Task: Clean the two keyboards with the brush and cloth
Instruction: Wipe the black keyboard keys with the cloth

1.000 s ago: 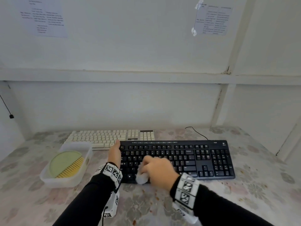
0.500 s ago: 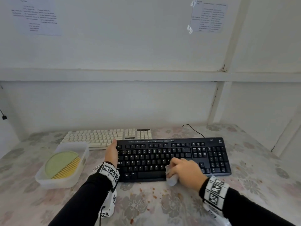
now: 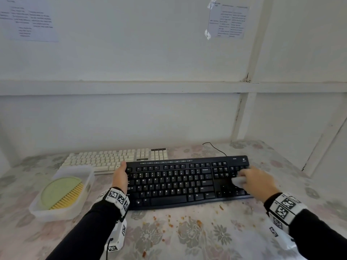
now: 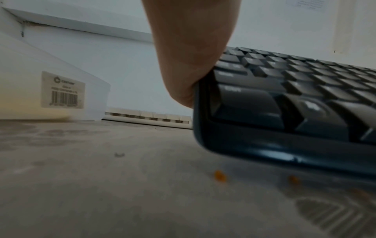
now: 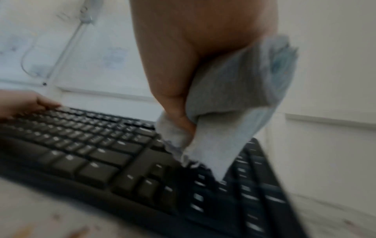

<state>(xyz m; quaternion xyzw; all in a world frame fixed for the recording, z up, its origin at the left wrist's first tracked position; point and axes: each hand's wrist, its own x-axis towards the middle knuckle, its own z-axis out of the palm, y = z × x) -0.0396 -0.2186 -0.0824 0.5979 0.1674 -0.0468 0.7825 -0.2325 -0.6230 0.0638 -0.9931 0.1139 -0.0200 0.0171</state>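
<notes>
The black keyboard (image 3: pixel 174 184) lies in the middle of the flowered table, with the white keyboard (image 3: pixel 112 158) just behind it to the left. My left hand (image 3: pixel 121 172) grips the black keyboard's left end (image 4: pixel 284 112), fingers over its far corner. At the number pad on the right end, my right hand (image 3: pixel 257 182) holds a bunched pale grey cloth (image 3: pixel 237 182) and presses it on the keys. The right wrist view shows that cloth (image 5: pixel 234 104) pinched in the hand (image 5: pixel 183 64) above the keys (image 5: pixel 91 153). The green brush (image 3: pixel 62 192) with yellow bristles lies in a tub.
The translucent plastic tub (image 3: pixel 90 177) stands left of the black keyboard, close to my left wrist. Orange crumbs (image 3: pixel 169 222) are scattered on the tablecloth in front of the keyboard. A black cable (image 3: pixel 214 147) runs behind it. The wall is right behind the keyboards.
My right hand has swept the cloth rightward along the black keyboard, from its left part over the middle to the number pad. The left hand has stayed on the left end.
</notes>
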